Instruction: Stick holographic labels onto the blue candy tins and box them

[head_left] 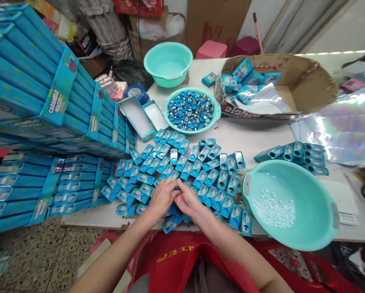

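Note:
My left hand and my right hand meet at the near table edge, fingers curled together over one small blue packet that is mostly hidden between them. Around them lie several small blue candy packets spread in rows over the white table. A teal basin to the right holds small white tablets. A second teal bowl farther back is full of shiny blue-and-silver caps.
Stacks of blue display cartons fill the left side. An empty teal basin stands at the back. A cardboard box with more packets sits back right, beside holographic foil sheets. A red bag lies in my lap.

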The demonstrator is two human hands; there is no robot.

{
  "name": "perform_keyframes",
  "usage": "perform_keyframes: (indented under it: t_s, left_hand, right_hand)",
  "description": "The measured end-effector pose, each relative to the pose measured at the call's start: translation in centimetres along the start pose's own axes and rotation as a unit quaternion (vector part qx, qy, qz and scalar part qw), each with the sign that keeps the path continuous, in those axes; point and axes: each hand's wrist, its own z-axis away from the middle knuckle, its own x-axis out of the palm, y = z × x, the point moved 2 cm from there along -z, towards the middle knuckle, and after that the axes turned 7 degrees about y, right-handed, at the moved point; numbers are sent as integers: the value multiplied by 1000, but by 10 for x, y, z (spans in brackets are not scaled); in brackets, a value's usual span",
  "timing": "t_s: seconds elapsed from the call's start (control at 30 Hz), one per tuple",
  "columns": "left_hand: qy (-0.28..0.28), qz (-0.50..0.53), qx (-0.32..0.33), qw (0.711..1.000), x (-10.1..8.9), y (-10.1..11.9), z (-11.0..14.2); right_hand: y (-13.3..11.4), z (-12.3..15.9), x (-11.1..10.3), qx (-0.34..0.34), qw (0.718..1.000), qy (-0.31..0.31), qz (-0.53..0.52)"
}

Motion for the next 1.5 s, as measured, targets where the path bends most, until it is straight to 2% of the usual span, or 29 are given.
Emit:
perform_keyframes:
  t_s: [0.13, 0.17, 0.23, 0.3, 0.4, 0.53, 0.6, 0.63, 0.67, 0.7, 0.73, 0.8, 0.87, 0.9, 0.93, 0.97, 1.0, 1.07, 1.17, 1.23, 1.27, 1.3, 1.33, 1.4, 1.43, 1.47, 1.5]
  left_hand:
    - [-45, 63, 77, 994, -3, 19, -52]
    - [-55, 75, 71, 993, -3, 23, -68]
    - [-63, 70, 19, 995, -2, 28, -102]
    - [-66, 26, -39, 997, 3, 33, -138]
    - [-110, -59, -69, 990, 15, 46, -184]
    - [-166, -103, -87, 977, 29, 69, -216]
    - [-173, -116, -96, 973, 31, 78, -220]
    - [-172, -123, -101, 972, 30, 81, -220]
    - [-170, -127, -106, 971, 29, 82, -219]
    - [-169, -130, -110, 971, 28, 83, -217]
    - [-169, -131, -113, 970, 27, 82, -216]
    - [-171, -128, -113, 970, 27, 78, -215]
    - [-177, -122, -108, 971, 28, 71, -216]
    - [-180, -119, -107, 971, 29, 68, -217]
    - [-183, -115, -106, 971, 31, 65, -218]
    - [-186, -112, -106, 970, 32, 63, -219]
    - [-188, -108, -107, 970, 33, 61, -220]
    - [-194, -101, -111, 970, 34, 59, -221]
    - [-199, -93, -116, 969, 32, 60, -219]
    - [-200, -90, -118, 969, 31, 61, -218]
    - [-198, -91, -118, 969, 31, 61, -217]
    - [-195, -91, -117, 970, 31, 62, -216]
    - [-191, -92, -114, 971, 31, 62, -215]
    - [-182, -93, -109, 973, 33, 62, -215]
    - [-178, -94, -108, 974, 34, 62, -215]
    - [-174, -94, -107, 974, 34, 63, -215]
    - [-170, -92, -107, 975, 35, 63, -214]
  right_hand:
    - [-49, 4, -11, -56, 998, 21, -10]
    - [-63, 6, -16, -80, 996, 35, -4]
    - [-90, 9, -26, -130, 989, 70, 19]
    - [-115, 11, -39, -167, 979, 111, 44]
    - [-141, 7, -58, -191, 967, 156, 64]
    - [-164, -9, -70, -202, 961, 160, 104]
    - [-179, -24, -65, -225, 949, 151, 160]
    - [-190, -33, -58, -252, 934, 147, 205]
    - [-204, -43, -49, -293, 908, 141, 264]
    - [-220, -54, -36, -349, 865, 134, 335]
    - [-236, -66, -20, -409, 802, 126, 416]
    - [-267, -93, 16, -500, 631, 114, 582]
    - [-287, -123, 50, -507, 460, 107, 721]
    - [-292, -138, 63, -488, 395, 102, 772]
    - [-295, -152, 74, -462, 348, 96, 810]
    - [-294, -164, 82, -439, 318, 93, 835]
    - [-292, -174, 87, -422, 304, 91, 849]
    - [-284, -186, 93, -402, 309, 90, 857]
    - [-275, -192, 94, -393, 341, 77, 851]
    - [-278, -192, 95, -396, 353, 75, 844]
    - [-281, -192, 96, -406, 369, 80, 832]
    - [-286, -192, 98, -423, 426, 87, 795]
    - [-292, -192, 99, -442, 514, 94, 729]
    - [-305, -193, 102, -453, 706, 100, 535]
    - [-310, -193, 103, -444, 777, 96, 436]
    - [-314, -192, 105, -430, 822, 90, 362]
    - [-317, -189, 107, -418, 844, 83, 327]
